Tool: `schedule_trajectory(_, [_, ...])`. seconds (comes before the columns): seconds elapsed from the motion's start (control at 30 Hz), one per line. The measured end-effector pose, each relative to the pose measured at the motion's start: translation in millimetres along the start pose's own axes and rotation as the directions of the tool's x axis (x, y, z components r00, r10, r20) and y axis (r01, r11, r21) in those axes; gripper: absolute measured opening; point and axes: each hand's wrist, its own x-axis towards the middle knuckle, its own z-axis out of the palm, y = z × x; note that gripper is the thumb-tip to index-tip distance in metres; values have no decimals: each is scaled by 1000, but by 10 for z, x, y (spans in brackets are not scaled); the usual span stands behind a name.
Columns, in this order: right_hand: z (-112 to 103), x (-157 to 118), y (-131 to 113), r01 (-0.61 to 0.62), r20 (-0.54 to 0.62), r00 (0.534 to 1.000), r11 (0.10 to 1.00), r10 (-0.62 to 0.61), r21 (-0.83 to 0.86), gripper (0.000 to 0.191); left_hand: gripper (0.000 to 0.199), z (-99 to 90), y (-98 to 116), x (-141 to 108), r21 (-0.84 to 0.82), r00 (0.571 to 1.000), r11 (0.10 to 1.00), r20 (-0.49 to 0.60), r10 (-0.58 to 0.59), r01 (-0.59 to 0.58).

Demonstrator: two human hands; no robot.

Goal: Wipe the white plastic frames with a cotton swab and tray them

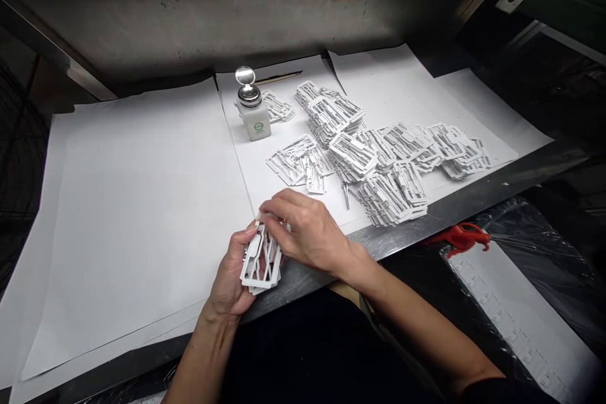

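My left hand (230,284) is wrapped round a small stack of white plastic frames (261,265) near the table's front edge. Over the top end of that stack, my right hand (307,227) has its thumb and fingers pinched together at the upper frame. Whether a separate part sits between those fingertips is hidden. Beyond my hands lie loose white frames (300,161), and to their right are several piles of similar frames (353,154). A small metal tip (346,196) shows beside the nearest pile.
A white bottle (255,121) with its metal lid raised stands behind my hands. Behind it lies a thin dark tool (279,77). White paper (142,202) covers the metal table (402,240). A red-handled tool (461,238) lies below the edge at right.
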Motion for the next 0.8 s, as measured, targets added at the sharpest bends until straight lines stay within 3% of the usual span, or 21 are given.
schedule_trajectory(0.1, [-51,8,81,-93,-86,993,993,87,-74,15,29,7,18,-11,73,998,997,57,-8,4])
schedule_trajectory(0.27, [-177,-133,104,-146,-171,974,989,149,30,13,34,-34,32,14,57,998,998,60,-20,16])
schedule_trajectory(0.43, [-143,-232,4,-159,-143,974,981,173,109,13,32,-43,9,38,20,999,1000,34,-22,22])
schedule_trajectory(0.6, [-89,-272,-33,-173,-81,981,983,177,57,14,26,-18,-5,30,-18,1000,1000,2,20,-20])
schedule_trajectory(0.8, [-56,-438,-136,-147,38,989,983,143,112,16,32,7,2,20,64,999,997,-20,48,-46])
